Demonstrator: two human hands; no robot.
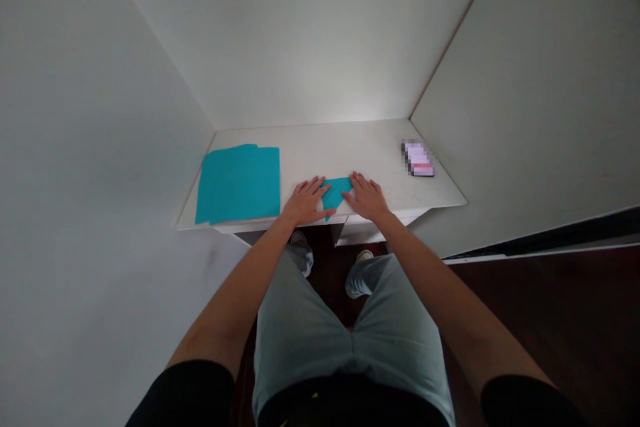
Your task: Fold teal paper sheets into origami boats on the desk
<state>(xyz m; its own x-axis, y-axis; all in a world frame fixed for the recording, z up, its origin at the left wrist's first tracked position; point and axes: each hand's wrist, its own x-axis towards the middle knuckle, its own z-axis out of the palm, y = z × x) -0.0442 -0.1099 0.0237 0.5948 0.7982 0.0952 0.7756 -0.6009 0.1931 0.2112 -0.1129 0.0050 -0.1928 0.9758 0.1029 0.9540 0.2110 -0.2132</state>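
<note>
A small teal paper (335, 194), folded into a triangle-like shape, lies near the front edge of a white table (350, 147). My left hand (305, 201) lies flat on its left side, fingers spread. My right hand (366, 196) presses flat on its right side, fingers stretched out. Neither hand grips anything; both rest on the paper and the tabletop.
A stack of teal paper sheets (239, 183) lies at the table's left end. A phone (418, 159) sits at the right end. White walls close in the table on three sides. My legs and a dark floor (550, 313) are below.
</note>
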